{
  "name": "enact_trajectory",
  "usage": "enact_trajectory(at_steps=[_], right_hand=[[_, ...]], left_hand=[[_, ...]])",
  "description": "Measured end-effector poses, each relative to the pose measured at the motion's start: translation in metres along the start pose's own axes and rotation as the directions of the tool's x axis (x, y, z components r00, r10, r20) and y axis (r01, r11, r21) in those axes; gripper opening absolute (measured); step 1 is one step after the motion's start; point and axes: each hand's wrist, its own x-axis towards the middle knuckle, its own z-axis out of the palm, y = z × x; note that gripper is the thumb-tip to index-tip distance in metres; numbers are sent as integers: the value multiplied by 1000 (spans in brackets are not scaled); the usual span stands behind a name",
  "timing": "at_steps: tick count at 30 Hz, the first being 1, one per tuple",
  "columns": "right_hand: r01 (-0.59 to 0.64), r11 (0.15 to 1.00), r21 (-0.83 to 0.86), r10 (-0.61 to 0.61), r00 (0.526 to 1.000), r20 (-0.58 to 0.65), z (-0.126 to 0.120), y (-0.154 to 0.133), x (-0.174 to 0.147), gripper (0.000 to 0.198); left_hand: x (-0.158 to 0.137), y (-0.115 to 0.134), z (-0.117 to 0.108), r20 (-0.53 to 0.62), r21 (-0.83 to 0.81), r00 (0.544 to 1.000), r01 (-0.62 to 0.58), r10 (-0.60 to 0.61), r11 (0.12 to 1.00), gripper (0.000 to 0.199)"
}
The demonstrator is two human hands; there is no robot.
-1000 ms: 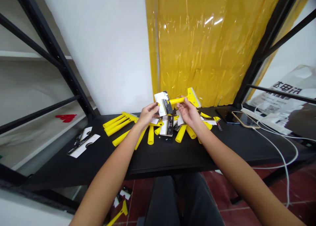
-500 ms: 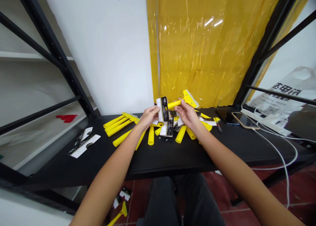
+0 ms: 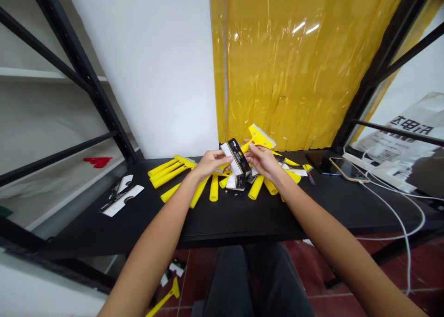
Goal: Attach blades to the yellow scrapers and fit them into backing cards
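Observation:
Between the thumb and fingers of my left hand (image 3: 211, 163) is a black and white cardboard sleeve (image 3: 236, 156), tilted, beside the handle of a yellow scraper (image 3: 261, 137). My right hand (image 3: 262, 160) grips that scraper near its neck, its wide blade head pointing up and right. Part of the handle is hidden behind the card, so I cannot tell whether the card goes around it. Under both hands lie several yellow scrapers (image 3: 214, 188) and another card (image 3: 236, 183). More yellow scrapers (image 3: 166, 173) are bunched to the left.
Two cut cards (image 3: 121, 200) lie at the left of the black shelf (image 3: 215, 222). Phones (image 3: 348, 170), white cables (image 3: 398, 224) and a plastic bag (image 3: 412, 127) are at the right. A scraper (image 3: 166, 298) and cards are on the floor. Black uprights stand both sides.
The card in my left hand has gone from nearly upright to tilted and closer to my right hand. The scraper has shifted slightly left and points more upward.

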Motion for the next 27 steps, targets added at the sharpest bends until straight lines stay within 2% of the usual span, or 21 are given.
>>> enact_trajectory(at_steps=[2, 3, 7, 10, 14, 17, 20, 24, 27], right_hand=[[-46, 998, -38, 48, 998, 29, 2, 1, -2, 31], [-43, 998, -40, 44, 999, 21, 3, 0, -2, 32], [113, 994, -12, -113, 982, -148, -5, -8, 4, 37], [176, 974, -142, -207, 947, -244, -16, -13, 8, 37], [212, 930, -301, -295, 918, -265, -19, -12, 9, 37], [179, 919, -350, -275, 929, -246, -16, -9, 7, 40], [136, 902, -411, -248, 940, -234, -14, -6, 6, 43], [114, 889, -444, -213, 961, -179, -12, -2, 4, 40], [91, 889, -448, -169, 976, -136, -5, 1, 0, 38]], left_hand=[[-1, 1, 3, 56, -27, 998, 15, -14, 1000, 44], [-1, 1, 4, 47, -40, 999, 15, -13, 999, 43], [0, 1, 3, -84, -78, 996, -7, 1, 997, 40], [1, 1, 1, -112, -62, 994, 10, -17, 998, 42], [1, 0, -1, -133, -39, 991, 25, -30, 999, 43], [0, 1, -3, -150, -31, 988, 41, -45, 999, 42], [-1, 3, -5, -147, 4, 983, 110, -108, 994, 42], [-3, 6, -3, -74, 57, 974, 216, -212, 975, 45], [-3, 5, 1, -52, 29, 976, 213, -211, 977, 46]])
